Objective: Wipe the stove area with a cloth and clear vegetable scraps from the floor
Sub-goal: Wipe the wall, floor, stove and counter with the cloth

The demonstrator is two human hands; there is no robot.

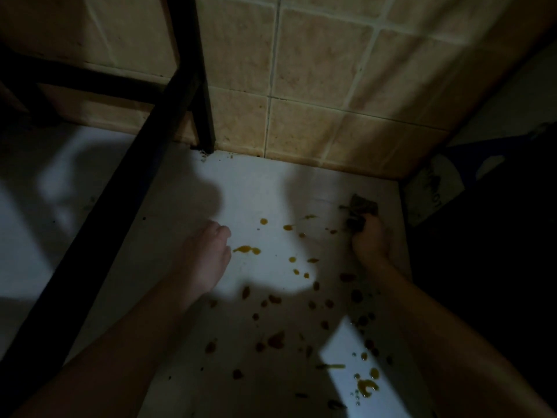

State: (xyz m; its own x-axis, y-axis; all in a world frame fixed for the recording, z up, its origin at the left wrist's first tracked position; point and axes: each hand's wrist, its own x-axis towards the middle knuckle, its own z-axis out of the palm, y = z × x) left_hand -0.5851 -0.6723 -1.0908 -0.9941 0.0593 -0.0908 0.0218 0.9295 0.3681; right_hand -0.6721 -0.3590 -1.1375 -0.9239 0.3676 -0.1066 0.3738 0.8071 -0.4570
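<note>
Gripping a dark clump [363, 208], cloth or scrap I cannot tell, the right hand [369, 241] works near the far right corner of the floor [256, 182], below the tiled wall [316, 86]. Orange drips [245, 249] lie just beside the left hand [208, 251], whose loosely bent fingers seem to hold nothing. Most scraps [275, 340] lie between the forearms, nearer the person. Shadow blurs them.

Forearms [144, 327] bare; left grip [208, 254], right grip [369, 241] bare.
</note>
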